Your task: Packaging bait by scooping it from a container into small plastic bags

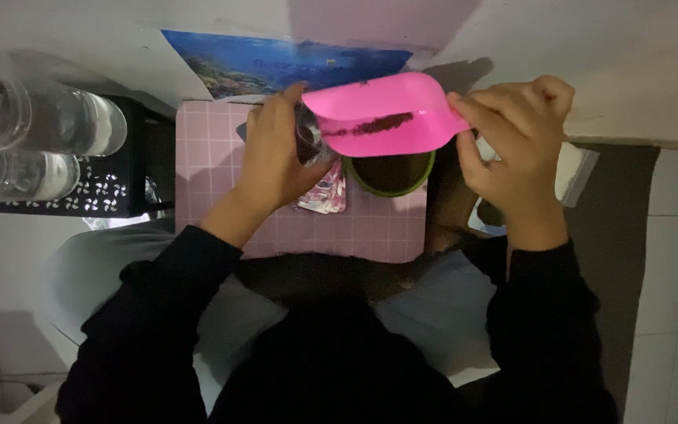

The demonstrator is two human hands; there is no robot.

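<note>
My right hand (515, 137) grips the handle end of a bright pink scoop (386, 114), tilted leftward with a line of dark brown powder along its crease. My left hand (276, 153) holds a small clear plastic pouch (308, 141) at the scoop's left tip. Below the scoop sits a round green-rimmed bowl (390, 174) with dark contents. A patterned sachet (327, 195) lies beside the bowl under my left hand. Everything rests over a small pink tiled table (213, 157).
Clear plastic bottles (49, 126) lie on a black perforated rack (103, 192) at the left. A blue sea-themed poster (253, 67) lies behind the table. A clear bag (578, 173) shows behind my right wrist. White tiled floor surrounds, with a dark mat at the right.
</note>
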